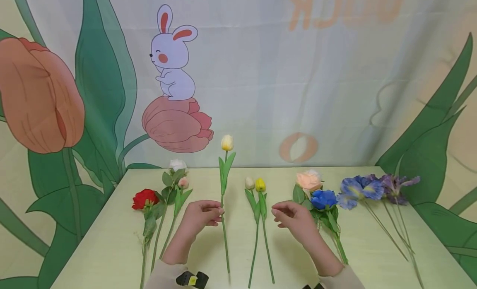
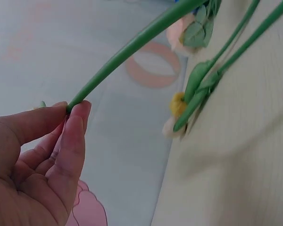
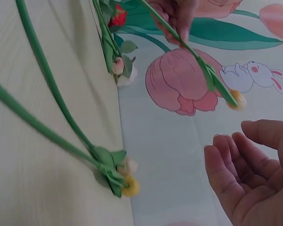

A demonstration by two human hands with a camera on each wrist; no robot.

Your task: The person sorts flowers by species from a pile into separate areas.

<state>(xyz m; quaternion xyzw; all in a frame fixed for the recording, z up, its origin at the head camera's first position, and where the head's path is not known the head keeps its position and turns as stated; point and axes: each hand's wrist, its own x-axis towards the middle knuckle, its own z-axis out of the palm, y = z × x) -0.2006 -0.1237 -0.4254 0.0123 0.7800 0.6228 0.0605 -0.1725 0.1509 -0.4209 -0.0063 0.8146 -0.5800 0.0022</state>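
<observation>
My left hand pinches the green stem of a pale yellow tulip between thumb and fingertips, holding it upright above the table. In the left wrist view the stem runs up and right from the fingertips. My right hand hovers with loosely bent fingers and holds nothing. Between the two hands a yellow tulip and a cream tulip lie side by side on the table, their leaves overlapping. The right wrist view shows the right thumb and fingers apart.
Left on the table lie a red rose, a white rose and a pink tulip. To the right are a peach rose, a blue flower and blue-purple irises. A printed curtain hangs behind.
</observation>
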